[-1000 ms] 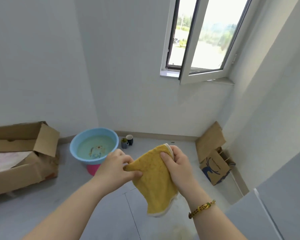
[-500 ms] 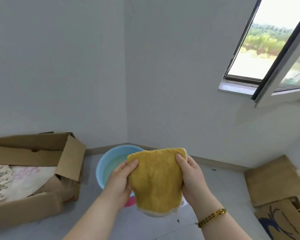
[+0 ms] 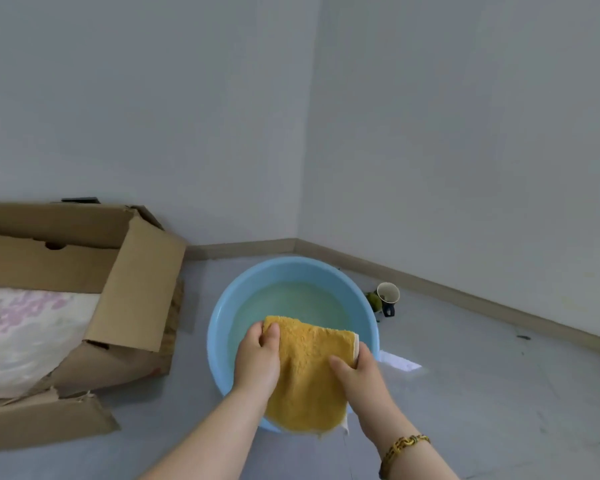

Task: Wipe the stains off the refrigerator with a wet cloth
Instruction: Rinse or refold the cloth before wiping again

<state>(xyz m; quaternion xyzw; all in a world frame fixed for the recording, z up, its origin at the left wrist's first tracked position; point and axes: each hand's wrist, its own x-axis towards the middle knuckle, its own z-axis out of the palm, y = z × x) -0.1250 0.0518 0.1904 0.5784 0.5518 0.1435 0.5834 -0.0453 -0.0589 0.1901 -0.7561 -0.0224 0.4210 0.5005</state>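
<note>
Blue basin of water, yellow cloth above

We have one head view only: it looks forward and down into a room corner, close above the hands and the blue basin on the floor.

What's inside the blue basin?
Pale greenish water sits in the blue basin. The yellow cloth, held by the left hand and right hand, covers its near half, hiding anything there.
</note>
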